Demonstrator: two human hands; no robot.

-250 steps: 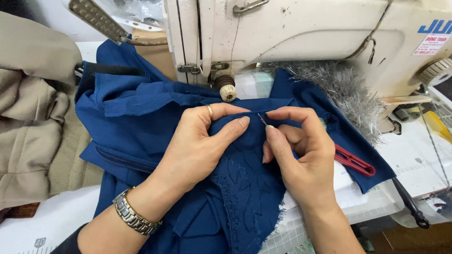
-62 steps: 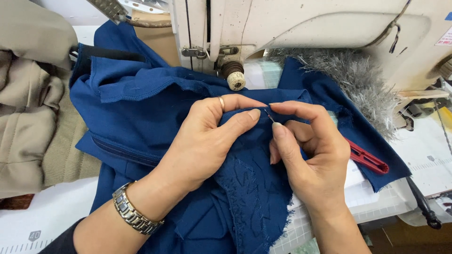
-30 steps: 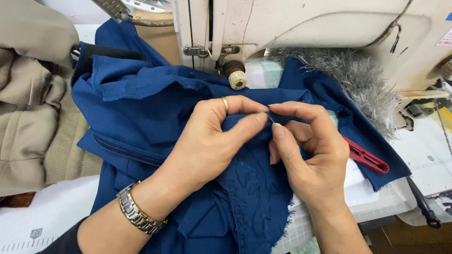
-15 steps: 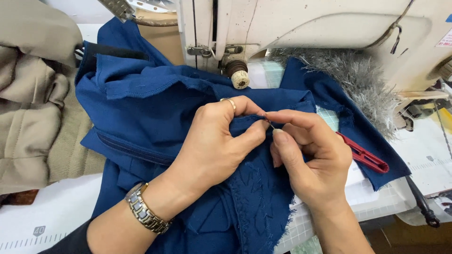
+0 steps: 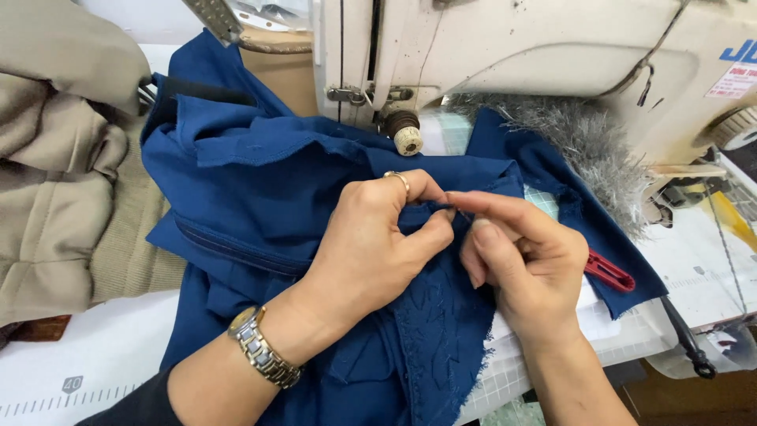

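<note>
From my remote feed, I see the watch point(image 5: 260, 356) wrist leading to the left hand point(image 5: 371, 244) and the right hand point(image 5: 520, 260), both pinching the blue cloth point(image 5: 260, 205) at one edge on the table point(image 5: 95, 371), below the sewing machine point(image 5: 512, 55), beige cloth point(image 5: 55, 158) alongside.

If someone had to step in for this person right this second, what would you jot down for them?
Left hand: pinching a fold of the blue garment.
Right hand: fingertips meet the left's at that fold; whether they hold anything is too small to tell.
Garment lies bunched in front of the white sewing machine, frayed edge toward you.
Red-handled tool lies beside the right hand, beige fabric lies left.
Done and left: cannot tell.
</note>
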